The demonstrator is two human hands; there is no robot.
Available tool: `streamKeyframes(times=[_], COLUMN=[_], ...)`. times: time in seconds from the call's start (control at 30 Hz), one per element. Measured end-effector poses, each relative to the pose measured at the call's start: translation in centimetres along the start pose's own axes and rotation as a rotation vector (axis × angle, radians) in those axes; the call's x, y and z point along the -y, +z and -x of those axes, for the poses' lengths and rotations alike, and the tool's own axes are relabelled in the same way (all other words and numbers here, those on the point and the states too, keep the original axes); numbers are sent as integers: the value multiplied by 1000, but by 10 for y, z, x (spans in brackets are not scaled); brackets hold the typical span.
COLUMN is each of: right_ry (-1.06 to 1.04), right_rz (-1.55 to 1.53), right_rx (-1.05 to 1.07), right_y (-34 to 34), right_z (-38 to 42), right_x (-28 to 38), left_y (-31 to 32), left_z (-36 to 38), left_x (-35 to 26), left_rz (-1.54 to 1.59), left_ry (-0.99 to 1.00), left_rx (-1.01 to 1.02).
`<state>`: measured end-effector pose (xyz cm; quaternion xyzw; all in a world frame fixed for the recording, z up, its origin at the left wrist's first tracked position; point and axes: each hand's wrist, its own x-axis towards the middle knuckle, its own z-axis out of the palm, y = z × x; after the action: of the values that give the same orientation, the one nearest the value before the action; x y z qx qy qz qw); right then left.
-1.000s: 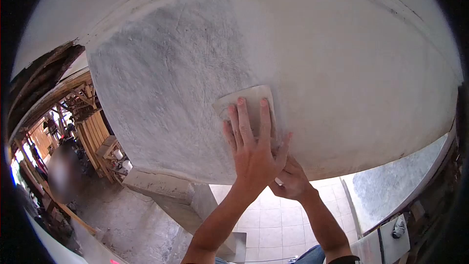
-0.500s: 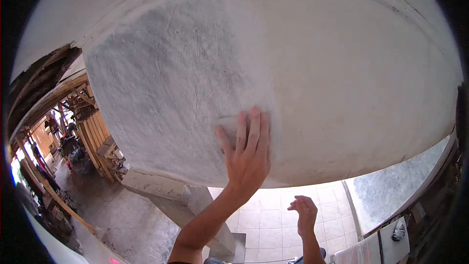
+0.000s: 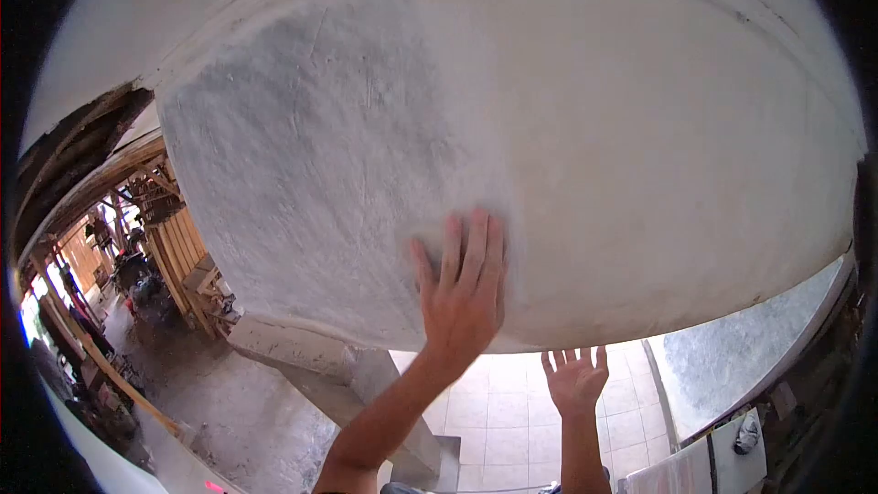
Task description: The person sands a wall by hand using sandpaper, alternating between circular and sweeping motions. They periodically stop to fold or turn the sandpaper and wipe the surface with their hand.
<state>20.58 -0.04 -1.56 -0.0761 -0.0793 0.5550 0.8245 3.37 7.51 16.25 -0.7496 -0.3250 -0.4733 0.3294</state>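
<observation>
My left hand [image 3: 462, 306] lies with spread fingers against a large curved panel [image 3: 658, 155], near its lower edge. Under those fingers shows part of a flat pale piece [image 3: 425, 236] that looks like sandpaper, mostly covered by the hand. Left of the hand the panel is grey and streaked; to the right it is smooth off-white. Below the panel's lower edge, my right hand [image 3: 576, 386] is open with its palm showing, fingers spread and pointing up, fingertips right at the edge.
A concrete-like post [image 3: 311, 357] supports the panel's lower left. Wooden racks [image 3: 183, 252] and clutter line the workshop at left. Below are pale floor tiles [image 3: 508, 402]. Another grey-streaked panel [image 3: 732, 366] and a white board [image 3: 741, 448] stand at lower right.
My right hand has risen to the panel's lower edge, and its loosely curled fingers have opened out. My left hand has shifted slightly downward on the panel.
</observation>
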Motion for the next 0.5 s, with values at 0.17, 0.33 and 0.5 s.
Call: streamKeyframes(times=[0.17,0.33,0.5], right_ry=[-52,-69,-97], right_rz=[32,-99,-162], right_rx=[10,79,272], right_y=[17,18,23], right_z=[6,1,-19], right_x=[-7,-1,3], left_y=[-16,-1,3], left_z=[-82,-8,4], left_x=[2,-10,-7], left_rz=[18,44,9], left_ry=[-69,-68,-55], left_rx=[-189,-12,-36])
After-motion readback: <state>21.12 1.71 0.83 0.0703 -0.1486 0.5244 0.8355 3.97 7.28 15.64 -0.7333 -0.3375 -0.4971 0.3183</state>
